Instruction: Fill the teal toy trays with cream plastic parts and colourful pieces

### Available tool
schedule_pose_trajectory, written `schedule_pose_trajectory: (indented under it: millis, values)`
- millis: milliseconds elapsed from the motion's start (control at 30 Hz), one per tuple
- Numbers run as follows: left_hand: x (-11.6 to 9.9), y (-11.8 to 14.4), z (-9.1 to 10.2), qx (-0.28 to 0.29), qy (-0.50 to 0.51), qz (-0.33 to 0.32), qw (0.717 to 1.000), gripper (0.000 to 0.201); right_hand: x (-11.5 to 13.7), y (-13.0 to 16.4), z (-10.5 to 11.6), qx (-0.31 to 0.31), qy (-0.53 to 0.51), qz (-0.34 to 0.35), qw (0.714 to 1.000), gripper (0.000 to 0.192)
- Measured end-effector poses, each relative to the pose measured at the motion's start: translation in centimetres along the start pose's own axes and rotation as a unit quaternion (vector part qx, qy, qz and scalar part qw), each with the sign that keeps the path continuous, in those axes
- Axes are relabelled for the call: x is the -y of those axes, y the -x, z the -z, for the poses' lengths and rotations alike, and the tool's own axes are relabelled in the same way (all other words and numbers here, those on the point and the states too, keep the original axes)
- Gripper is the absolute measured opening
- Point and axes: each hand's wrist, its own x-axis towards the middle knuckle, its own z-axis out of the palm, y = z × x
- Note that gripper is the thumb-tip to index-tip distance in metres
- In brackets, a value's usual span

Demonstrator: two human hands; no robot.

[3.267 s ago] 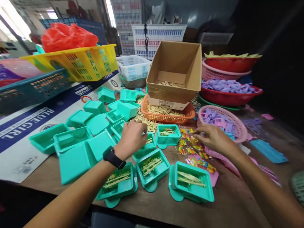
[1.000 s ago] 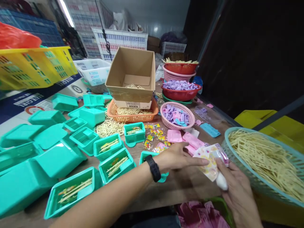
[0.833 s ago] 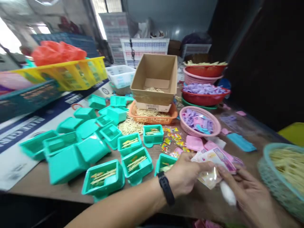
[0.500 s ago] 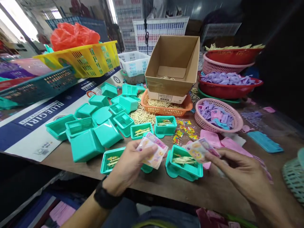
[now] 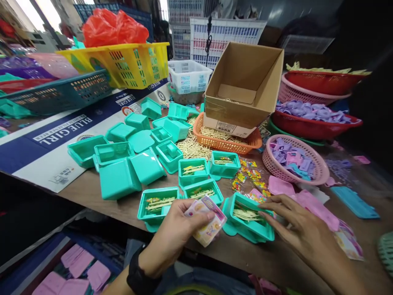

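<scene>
My left hand [image 5: 175, 233] holds a small stack of printed sticker cards [image 5: 207, 221] over the table's front edge, just below a teal box [image 5: 158, 201] with yellow sticks in it. Fingers spread, my right hand [image 5: 296, 227] rests on the rim of another teal box [image 5: 250, 216] that also holds yellow sticks. More teal boxes with sticks [image 5: 193, 170] stand behind these. Small packets of colourful beads [image 5: 245, 176] lie between the boxes and the pink lids [image 5: 310, 203].
Empty teal boxes and lids [image 5: 123, 164] crowd the left of the wooden table [image 5: 245, 258]. Behind stand an orange basket of sticks [image 5: 227, 139] under a cardboard box [image 5: 245, 88], a pink basket [image 5: 294, 159], red bowls [image 5: 313, 123] and yellow crates [image 5: 123, 65].
My right hand no longer holds sticker cards and has come down onto the rim of the teal box. My left hand still holds its cards, a little lower and to the right.
</scene>
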Motion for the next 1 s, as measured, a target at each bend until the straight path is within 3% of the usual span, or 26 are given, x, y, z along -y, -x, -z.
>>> schedule_pose_trajectory:
  millis: [100,233,300,433,533,733,867,1000]
  values:
    - [0.7,0.8,-0.6,0.008,-0.033,0.031,0.999,0.046,2.4,-0.3,-0.1,-0.011,-0.058,0.005,0.998,0.036]
    - [1.5,1.6,-1.3,0.017,-0.013,0.049,0.999,0.048,6.4,-1.0,-1.0,0.079,-0.207,0.011,0.975,0.027]
    - [1.5,1.9,-1.1,0.022,0.013,0.04,0.999,0.046,7.5,-1.4,-1.5,0.092,-0.248,-0.004,0.964,0.028]
    - [1.2,2.4,0.3,0.024,0.036,0.013,0.999,0.047,6.7,-3.3,-2.2,0.003,-0.22,0.016,0.975,0.02]
    - [1.1,2.9,1.6,-0.017,0.013,0.002,1.0,0.047,5.4,-5.4,-2.9,-0.054,-0.17,0.086,0.98,0.011]
    - [1.4,3.4,2.9,-0.064,0.002,0.001,0.998,0.044,4.7,-8.5,-5.5,0.035,-0.036,0.257,0.965,0.025]
    - [1.3,3.8,3.0,-0.073,-0.011,-0.02,0.997,0.042,5.5,-9.1,-6.1,0.037,-0.028,0.315,0.948,0.029]
    - [-0.1,4.7,3.7,-0.08,-0.152,-0.137,0.976,0.03,5.2,-9.6,-6.4,0.04,-0.038,0.328,0.943,0.03]
